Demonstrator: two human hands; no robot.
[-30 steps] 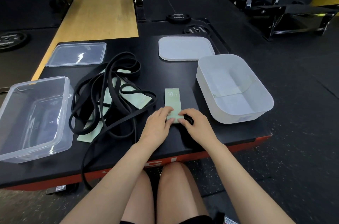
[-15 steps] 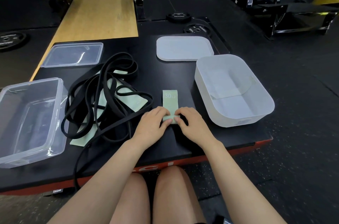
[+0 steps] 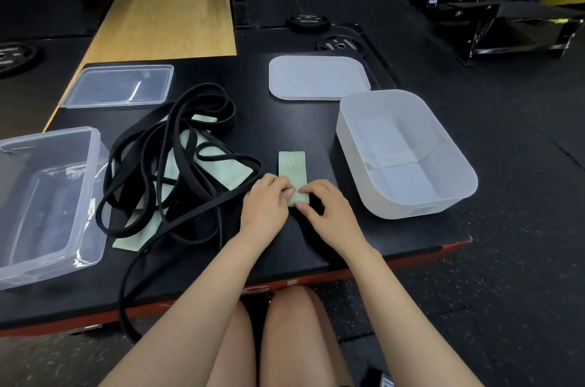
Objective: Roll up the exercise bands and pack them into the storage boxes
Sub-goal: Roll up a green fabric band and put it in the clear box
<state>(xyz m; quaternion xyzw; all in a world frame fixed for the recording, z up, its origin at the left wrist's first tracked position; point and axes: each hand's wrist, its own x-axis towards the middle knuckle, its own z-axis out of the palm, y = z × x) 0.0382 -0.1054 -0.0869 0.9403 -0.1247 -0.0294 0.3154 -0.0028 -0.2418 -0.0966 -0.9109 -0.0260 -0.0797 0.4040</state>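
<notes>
A pale green fabric band (image 3: 292, 166) marked 30 LB lies flat on the black platform (image 3: 316, 133), its near end rolled up. My left hand (image 3: 267, 201) and my right hand (image 3: 326, 207) pinch that rolled end from either side. To the left lies a tangle of long black bands (image 3: 177, 171) over more green bands (image 3: 221, 169). A white storage box (image 3: 405, 152) stands open at the right, and a clear storage box (image 3: 47, 193) stands open at the far left.
The white lid (image 3: 318, 78) lies behind the white box, and the clear lid (image 3: 118, 85) lies at the back left. One black band hangs over the platform's front edge (image 3: 126, 301). Weight plates (image 3: 308, 21) and rack frames sit on the floor beyond. My knees are below the edge.
Both hands have rolled the near end of the green band a little further away from me, so less of it lies flat. The view has shifted slightly.
</notes>
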